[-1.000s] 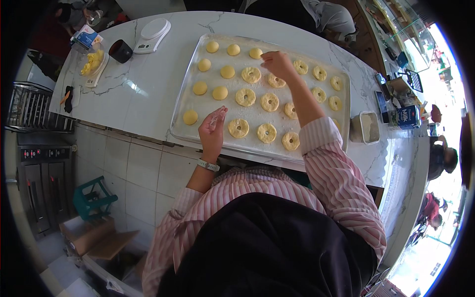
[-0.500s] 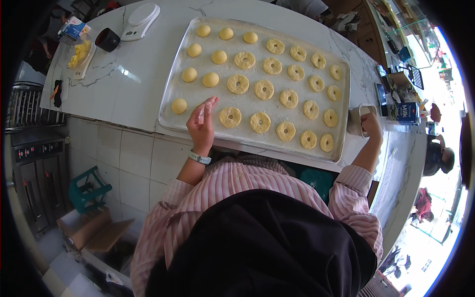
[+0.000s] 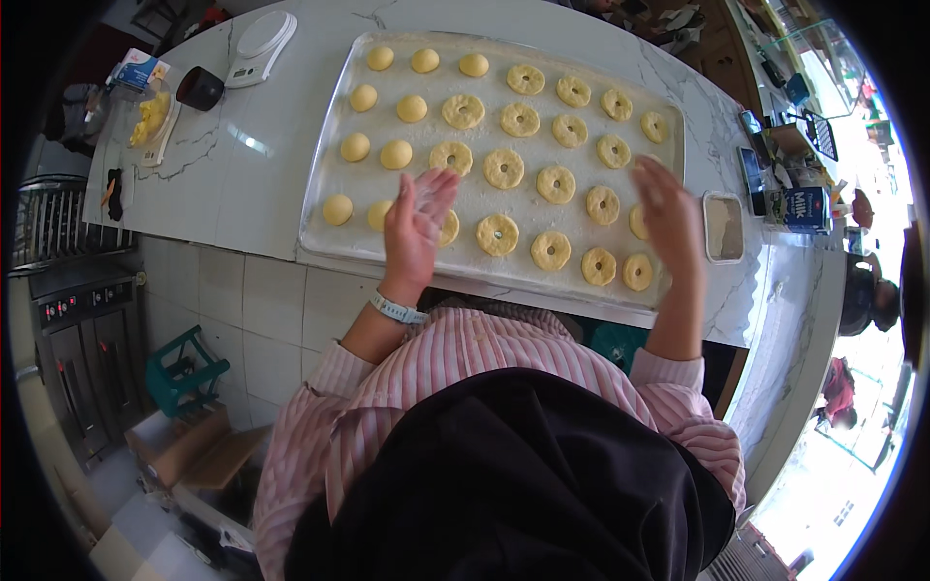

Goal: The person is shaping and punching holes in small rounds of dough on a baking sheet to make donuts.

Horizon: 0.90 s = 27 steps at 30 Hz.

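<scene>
A large metal baking tray (image 3: 320, 232) lies before me, lightly dusted with white powder. Round dough balls (image 3: 395, 154) fill its left side; flattened dough rings (image 3: 503, 168) with a hole in the middle cover the rest. My left hand (image 3: 418, 228) is over the tray's front left part, fingers stretched out and powdery, holding nothing. It partly hides a dough ball and a ring. Above the tray's right edge is my right hand (image 3: 670, 218), blurred, its fingers stretched and nothing visible in them; it covers some rings. A rectangular tub (image 3: 724, 229) of pale powder stands just right of the tray.
At the back left are a white kitchen scale (image 3: 254, 56), a dark cup (image 3: 201, 88) and a bag of yellow pieces (image 3: 151, 118) on another scale. A blue carton (image 3: 797, 210) stands at the right. A green stool (image 3: 187, 370) is on the floor at left.
My right hand has left the tub and swung left over the tray's right edge. My left hand has shifted slightly right, and its fingers have spread.
</scene>
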Each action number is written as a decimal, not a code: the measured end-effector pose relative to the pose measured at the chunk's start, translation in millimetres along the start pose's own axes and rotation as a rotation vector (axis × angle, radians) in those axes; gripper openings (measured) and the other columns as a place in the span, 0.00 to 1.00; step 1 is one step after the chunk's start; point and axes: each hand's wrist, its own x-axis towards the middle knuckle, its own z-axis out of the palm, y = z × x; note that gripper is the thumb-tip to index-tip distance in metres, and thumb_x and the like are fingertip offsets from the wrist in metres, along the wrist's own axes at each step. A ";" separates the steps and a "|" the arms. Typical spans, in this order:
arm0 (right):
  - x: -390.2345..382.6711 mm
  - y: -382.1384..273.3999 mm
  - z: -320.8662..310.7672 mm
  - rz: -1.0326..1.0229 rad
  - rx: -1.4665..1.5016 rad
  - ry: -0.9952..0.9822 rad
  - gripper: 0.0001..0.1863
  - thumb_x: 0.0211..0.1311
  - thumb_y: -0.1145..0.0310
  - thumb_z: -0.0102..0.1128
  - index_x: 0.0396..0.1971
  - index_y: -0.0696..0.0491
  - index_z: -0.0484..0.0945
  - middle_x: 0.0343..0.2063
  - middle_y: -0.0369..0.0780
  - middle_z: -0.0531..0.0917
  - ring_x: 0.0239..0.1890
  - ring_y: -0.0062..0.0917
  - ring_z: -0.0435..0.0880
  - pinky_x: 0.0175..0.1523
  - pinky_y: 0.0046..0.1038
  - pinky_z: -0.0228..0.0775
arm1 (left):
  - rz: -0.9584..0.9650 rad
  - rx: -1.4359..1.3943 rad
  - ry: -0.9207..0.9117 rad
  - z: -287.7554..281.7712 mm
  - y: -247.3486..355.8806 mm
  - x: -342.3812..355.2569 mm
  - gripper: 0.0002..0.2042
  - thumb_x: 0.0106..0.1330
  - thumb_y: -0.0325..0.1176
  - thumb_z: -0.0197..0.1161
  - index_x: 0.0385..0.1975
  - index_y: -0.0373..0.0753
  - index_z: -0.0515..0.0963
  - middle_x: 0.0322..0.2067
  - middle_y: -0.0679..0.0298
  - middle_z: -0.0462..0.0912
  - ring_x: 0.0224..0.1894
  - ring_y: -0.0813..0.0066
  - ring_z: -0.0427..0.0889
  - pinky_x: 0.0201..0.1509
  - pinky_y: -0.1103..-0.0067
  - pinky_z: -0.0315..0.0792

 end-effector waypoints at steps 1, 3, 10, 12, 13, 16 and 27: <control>4.3 -24.7 23.2 -0.216 0.040 -0.051 0.16 0.67 0.66 0.54 0.53 0.52 0.76 0.52 0.45 0.78 0.54 0.39 0.78 0.58 0.32 0.69 | -0.181 -0.134 0.001 8.6 -2.5 5.8 0.30 0.73 0.53 0.43 0.55 0.26 0.66 0.55 0.47 0.73 0.59 0.58 0.73 0.65 0.69 0.67; 9.1 -63.7 67.5 -0.366 0.153 -0.224 0.22 0.67 0.65 0.53 0.59 0.53 0.69 0.60 0.47 0.71 0.61 0.40 0.70 0.64 0.36 0.62 | -0.465 -0.449 -0.154 20.1 -4.0 25.6 0.36 0.70 0.59 0.42 0.58 0.25 0.63 0.57 0.46 0.71 0.61 0.58 0.71 0.66 0.69 0.65; 91.1 -59.0 143.3 -0.575 -0.315 -0.333 0.36 0.71 0.46 0.35 0.67 0.59 0.52 0.68 0.47 0.57 0.71 0.35 0.52 0.74 0.44 0.33 | -0.236 -0.542 -0.100 14.3 2.3 43.1 0.48 0.65 0.66 0.44 0.65 0.21 0.49 0.62 0.44 0.64 0.63 0.55 0.67 0.68 0.67 0.62; 134.1 -49.8 157.4 -0.556 -0.293 -0.280 0.37 0.71 0.44 0.33 0.68 0.58 0.51 0.68 0.46 0.57 0.72 0.34 0.51 0.74 0.44 0.32 | -0.162 -0.543 -0.045 12.0 3.3 36.6 0.46 0.67 0.64 0.44 0.65 0.21 0.50 0.63 0.44 0.61 0.66 0.55 0.63 0.70 0.66 0.58; 152.9 -46.6 164.3 -0.512 -0.339 -0.314 0.37 0.71 0.43 0.31 0.68 0.58 0.51 0.68 0.46 0.57 0.72 0.34 0.51 0.74 0.44 0.31 | -0.103 -0.566 -0.117 9.7 5.3 33.8 0.45 0.67 0.63 0.43 0.65 0.21 0.50 0.64 0.43 0.60 0.67 0.54 0.61 0.72 0.65 0.56; 192.5 -41.4 184.2 -0.545 -0.283 -0.294 0.38 0.71 0.42 0.29 0.68 0.58 0.50 0.69 0.46 0.56 0.72 0.33 0.49 0.75 0.43 0.30 | -0.165 -0.814 -0.124 -3.2 10.2 17.6 0.42 0.69 0.61 0.42 0.65 0.22 0.51 0.66 0.43 0.56 0.70 0.53 0.56 0.74 0.64 0.51; 206.7 -27.0 202.4 -0.601 -0.292 -0.424 0.40 0.69 0.40 0.31 0.68 0.58 0.50 0.69 0.44 0.56 0.72 0.32 0.51 0.75 0.43 0.29 | -0.058 -1.025 -0.232 -40.0 -14.2 -12.7 0.40 0.70 0.60 0.42 0.66 0.25 0.51 0.66 0.43 0.55 0.70 0.52 0.55 0.73 0.63 0.51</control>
